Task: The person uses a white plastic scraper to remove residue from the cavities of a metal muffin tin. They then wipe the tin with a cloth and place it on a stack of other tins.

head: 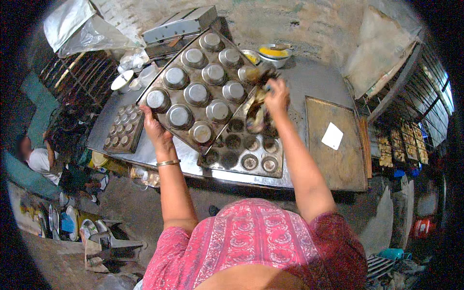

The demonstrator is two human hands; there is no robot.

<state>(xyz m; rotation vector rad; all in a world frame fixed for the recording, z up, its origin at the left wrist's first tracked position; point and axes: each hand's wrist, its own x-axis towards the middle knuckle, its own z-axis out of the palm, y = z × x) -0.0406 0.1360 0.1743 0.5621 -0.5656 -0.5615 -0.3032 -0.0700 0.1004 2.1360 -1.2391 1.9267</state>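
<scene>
My left hand [156, 132] grips the near left edge of a large metal muffin tin [195, 93], which is tilted above the table with the undersides of its cups facing me. My right hand [277, 96], blurred, holds a stained rag [256, 112] at the tin's right side. A dark blurred patch by my fingers hides part of that edge. Partly covered by the raised tin, a second muffin tin [261, 171] lies on the metal-topped table [315, 78] with its dark cups facing up. A smaller muffin tin [123, 129] rests bottom-up at the table's left end.
A worn flat board [333, 112] bearing a white square sheet [332, 136] lies at the right. Behind are a bowl with yellow contents [274, 53], a metal box [181, 27] and a white dish [122, 80]. A person [45, 163] sits far left. Trays of baked pieces [407, 141] stand right.
</scene>
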